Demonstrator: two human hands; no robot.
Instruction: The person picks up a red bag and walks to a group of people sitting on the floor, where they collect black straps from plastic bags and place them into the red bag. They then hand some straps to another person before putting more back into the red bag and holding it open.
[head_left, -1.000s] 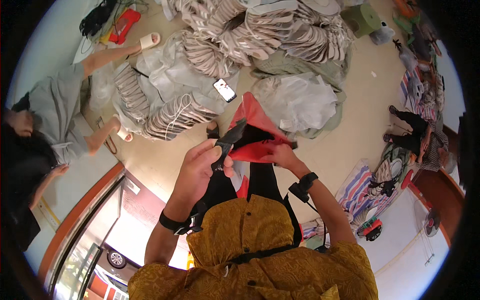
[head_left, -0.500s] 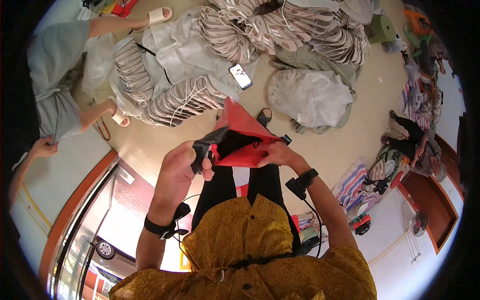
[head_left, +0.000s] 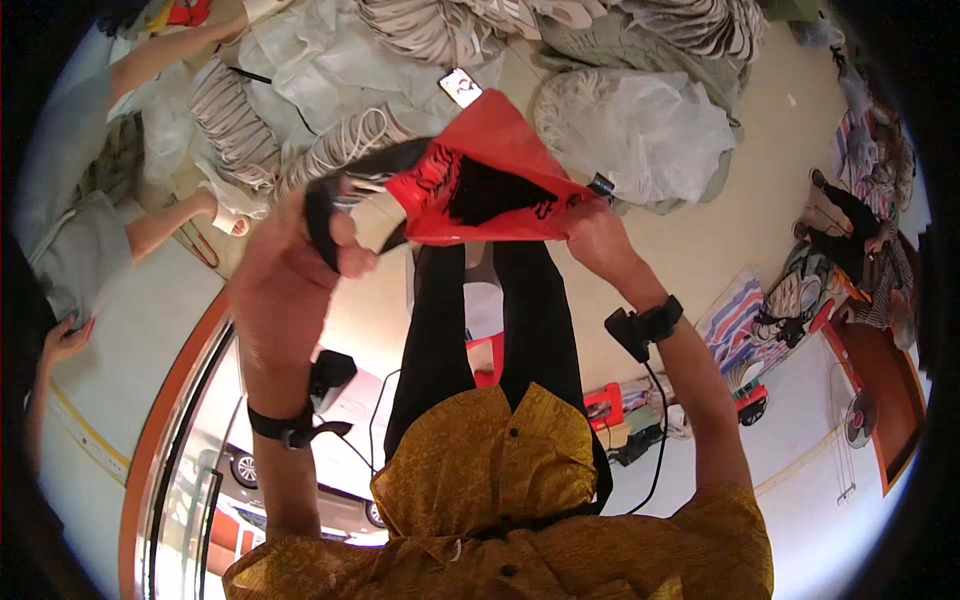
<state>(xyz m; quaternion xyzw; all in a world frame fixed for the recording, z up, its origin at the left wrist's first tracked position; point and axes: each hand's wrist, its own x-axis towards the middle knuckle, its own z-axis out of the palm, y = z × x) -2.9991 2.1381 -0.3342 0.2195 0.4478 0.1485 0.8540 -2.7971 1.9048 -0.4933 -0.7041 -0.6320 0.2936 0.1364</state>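
Observation:
A red cloth bag (head_left: pixel 500 140) with black markings and a dark patch in its middle is stretched between my two hands, above my knees. My left hand (head_left: pixel 295 260) is blurred by motion and closed on the black strip (head_left: pixel 385 158) that runs off the bag's left side. Part of that strip loops around my left thumb. At the bag's right corner, my right hand (head_left: pixel 600 240) pinches the red cloth, with its fingertips partly hidden. A small dark tab (head_left: pixel 601 185) sticks out beside that hand.
Bundled grey-beige pieces (head_left: pixel 235 120) lie on plastic sheeting at the far left, with more stacks at the back. A phone (head_left: pixel 460 87) lies behind the bag. Right of it sits a clear plastic sack (head_left: pixel 635 135). Another person's leg (head_left: pixel 170 225) shows at left.
My left hand has moved left and drawn the black strip out from the bag. The bag has spread wider, showing black markings. My right hand has shifted right and upward.

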